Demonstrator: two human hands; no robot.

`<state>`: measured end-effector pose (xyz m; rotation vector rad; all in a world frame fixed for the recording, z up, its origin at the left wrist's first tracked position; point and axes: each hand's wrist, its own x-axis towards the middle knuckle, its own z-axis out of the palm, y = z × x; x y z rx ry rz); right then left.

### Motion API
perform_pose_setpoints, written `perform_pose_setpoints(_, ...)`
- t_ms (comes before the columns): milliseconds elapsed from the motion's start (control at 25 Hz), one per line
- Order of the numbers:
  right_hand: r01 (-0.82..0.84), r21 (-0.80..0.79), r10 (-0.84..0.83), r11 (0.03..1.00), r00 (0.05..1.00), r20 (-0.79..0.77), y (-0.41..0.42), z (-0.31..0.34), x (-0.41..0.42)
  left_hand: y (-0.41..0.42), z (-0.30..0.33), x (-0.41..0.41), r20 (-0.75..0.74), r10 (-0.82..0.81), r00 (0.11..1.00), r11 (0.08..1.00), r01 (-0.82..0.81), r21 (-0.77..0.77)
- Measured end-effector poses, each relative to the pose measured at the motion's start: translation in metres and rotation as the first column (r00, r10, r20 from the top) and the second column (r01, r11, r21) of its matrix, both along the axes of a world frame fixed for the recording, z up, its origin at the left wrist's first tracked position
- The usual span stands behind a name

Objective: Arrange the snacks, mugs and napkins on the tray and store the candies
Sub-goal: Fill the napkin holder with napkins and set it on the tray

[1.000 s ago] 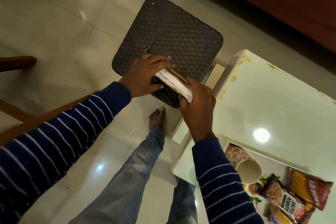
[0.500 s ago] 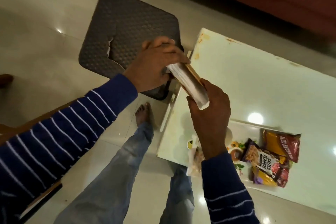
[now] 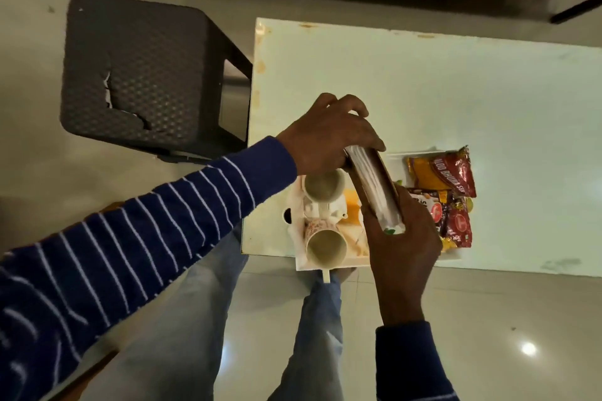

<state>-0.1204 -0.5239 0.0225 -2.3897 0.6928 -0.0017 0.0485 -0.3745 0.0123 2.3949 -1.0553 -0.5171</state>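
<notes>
A stack of white napkins in a thin brown holder [image 3: 374,184] is held on edge above the white tray [image 3: 395,158]. My left hand [image 3: 329,133] grips its far end and my right hand [image 3: 402,238] grips its near end. Two white mugs stand on the tray's left side, one farther [image 3: 324,184] and one nearer [image 3: 325,247], with a small white pot [image 3: 329,210] between them. Snack packets lie on the tray's right side: a red and yellow one [image 3: 439,174] and darker red ones [image 3: 451,221]. No candies can be made out.
The tray sits at the near edge of a pale table [image 3: 456,91], overhanging it a little. A dark woven stool [image 3: 140,75] stands on the tiled floor to the left. My legs in jeans are below. Dark wooden furniture runs along the back.
Both hands have carried the napkin stack from over the stool rightward to above the tray. The view has swung to the right, bringing the mugs and more of the table into sight.
</notes>
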Motion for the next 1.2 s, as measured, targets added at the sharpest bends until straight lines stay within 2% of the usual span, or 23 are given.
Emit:
perform_pose_setpoints(240, 0.119, 0.143, -0.109, 0.983, 0.991, -0.079, -0.021, -0.035, -0.044, -0.059, -0.032, -0.024, -0.049, -0.199, 0.979, 0.943, 0.205, 0.263)
perform_pose_setpoints(400, 0.107, 0.232, -0.077, 0.967, 0.987, -0.138, -0.029, -0.060, -0.050, -0.076, -0.049, -0.034, -0.090, -0.180, 0.979, 0.908, 0.201, 0.369)
perform_pose_setpoints(600, 0.124, 0.202, -0.089, 0.972, 0.981, -0.173, -0.033, -0.077, -0.057, -0.088, -0.060, -0.044, -0.051, -0.130, 0.990, 0.906, 0.140, 0.400)
perform_pose_setpoints(880, 0.159, 0.223, -0.115, 0.962, 0.973, -0.198, -0.038, -0.088, -0.062, -0.100, -0.068, -0.049, -0.073, -0.140, 0.987, 0.897, 0.158, 0.414)
perform_pose_setpoints(1200, 0.191, 0.253, -0.128, 0.948, 0.961, -0.246, -0.038, -0.098, -0.067, -0.102, -0.077, -0.050, -0.011, -0.290, 0.957, 0.870, 0.269, 0.413)
